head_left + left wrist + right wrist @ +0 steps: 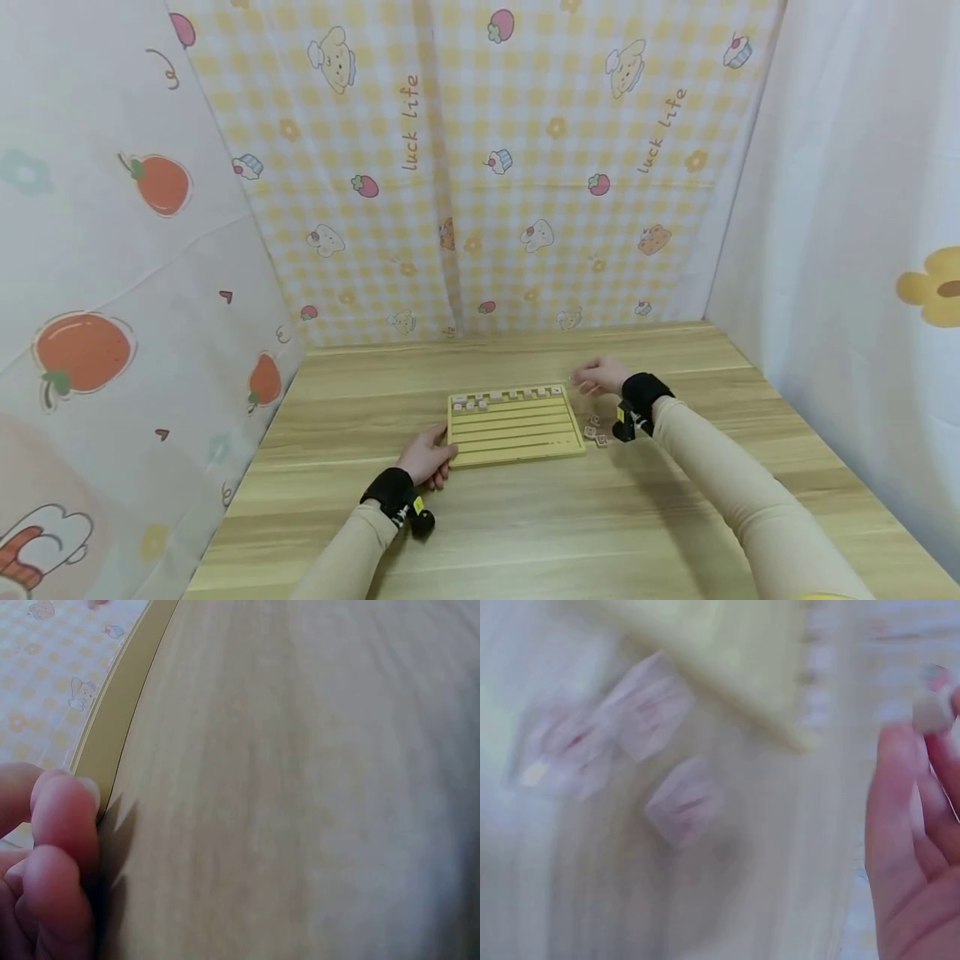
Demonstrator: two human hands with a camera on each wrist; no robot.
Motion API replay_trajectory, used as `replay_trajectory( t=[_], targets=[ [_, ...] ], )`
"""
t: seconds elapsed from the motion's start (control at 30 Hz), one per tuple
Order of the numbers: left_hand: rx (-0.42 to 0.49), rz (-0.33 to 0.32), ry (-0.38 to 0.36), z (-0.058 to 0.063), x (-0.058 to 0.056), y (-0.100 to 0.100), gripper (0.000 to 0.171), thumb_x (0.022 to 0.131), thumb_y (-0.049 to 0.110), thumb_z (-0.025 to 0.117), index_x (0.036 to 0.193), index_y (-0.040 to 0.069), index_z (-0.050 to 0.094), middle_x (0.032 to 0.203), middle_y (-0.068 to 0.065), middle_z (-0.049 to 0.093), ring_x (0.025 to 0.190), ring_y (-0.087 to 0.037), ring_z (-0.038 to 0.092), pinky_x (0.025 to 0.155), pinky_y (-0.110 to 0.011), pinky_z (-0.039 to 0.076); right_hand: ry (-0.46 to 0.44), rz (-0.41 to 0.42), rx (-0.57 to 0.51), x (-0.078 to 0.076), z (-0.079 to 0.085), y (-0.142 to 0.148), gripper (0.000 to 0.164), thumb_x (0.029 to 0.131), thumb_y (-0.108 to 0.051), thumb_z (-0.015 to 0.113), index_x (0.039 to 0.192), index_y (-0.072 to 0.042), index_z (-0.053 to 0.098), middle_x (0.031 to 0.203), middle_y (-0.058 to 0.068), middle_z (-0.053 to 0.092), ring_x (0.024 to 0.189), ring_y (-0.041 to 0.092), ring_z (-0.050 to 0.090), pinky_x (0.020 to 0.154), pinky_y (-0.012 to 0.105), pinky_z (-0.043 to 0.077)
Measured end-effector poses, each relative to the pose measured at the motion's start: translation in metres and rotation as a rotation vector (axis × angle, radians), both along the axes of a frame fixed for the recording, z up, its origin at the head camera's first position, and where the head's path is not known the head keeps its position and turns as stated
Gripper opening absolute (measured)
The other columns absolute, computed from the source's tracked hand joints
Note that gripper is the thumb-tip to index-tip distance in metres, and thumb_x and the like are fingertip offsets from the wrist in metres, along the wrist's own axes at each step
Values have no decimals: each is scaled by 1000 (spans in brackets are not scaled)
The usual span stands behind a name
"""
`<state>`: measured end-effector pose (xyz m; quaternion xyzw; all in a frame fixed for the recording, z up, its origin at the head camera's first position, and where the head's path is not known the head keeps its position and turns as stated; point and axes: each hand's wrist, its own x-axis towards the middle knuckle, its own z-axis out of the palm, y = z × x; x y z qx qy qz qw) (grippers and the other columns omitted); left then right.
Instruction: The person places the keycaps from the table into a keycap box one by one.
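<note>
The left hand (426, 457) is holding the tray (517, 455); the right hand (602, 375) is pinching a block (933, 715), likely light, stiff, best gripped sideways.

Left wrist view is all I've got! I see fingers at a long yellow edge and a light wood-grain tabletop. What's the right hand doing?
Observer: The right hand pinches a small pale blocky piece.
Operator: Ooh, are any lying around loose?
Observer: Yes, I see three small pinkish-white square tiles beside the right-hand edge of the flat yellow rectangular board.
Operator: Is anything sitting on that board?
Observer: Yes, small whitish tiles sit along its two farthest rows.
</note>
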<state>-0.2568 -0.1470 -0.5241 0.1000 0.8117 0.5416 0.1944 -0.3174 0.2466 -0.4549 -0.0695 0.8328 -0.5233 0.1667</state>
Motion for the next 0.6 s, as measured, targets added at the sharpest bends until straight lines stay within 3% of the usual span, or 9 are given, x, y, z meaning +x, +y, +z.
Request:
replay_trajectory(
  t=[0.1,0.2,0.33,0.43,0.6],
  targets=[
    [-1,3,-1,2,1,0,70,97,18,58,153,0,21,52,-2,54,37,-11,50,35,-25,43,-110,25,-186,3,18,2,47,103,-16,47,140,13,40,120,28,58,94,22,65,85,38,54],
    [-2,9,-4,2,3,-2,70,97,17,58,153,-1,20,52,-2,54,36,-11,50,35,-25,43,-162,84,-305,4,29,1,52,105,-16,43,146,13,28,111,15,63,88,15,66,81,32,55],
    [5,12,-14,2,3,-2,70,97,17,58,153,-2,20,52,-1,54,37,-11,49,36,-24,43,-219,124,-426,3,32,-1,53,105,-13,41,147,13,22,95,3,67,81,11,66,75,28,56],
    [20,8,-15,1,3,-2,70,97,17,58,153,-1,20,52,-2,54,37,-11,50,36,-24,42,-244,122,-443,3,31,-4,51,105,-13,42,148,10,27,96,3,66,81,13,67,75,29,56],
    [40,-3,-7,2,3,-1,69,97,16,57,153,-2,20,53,-2,55,37,-11,50,35,-24,42,-241,77,-382,4,30,-10,49,104,-14,46,146,8,34,116,13,56,92,18,66,81,31,55]
  ],
)
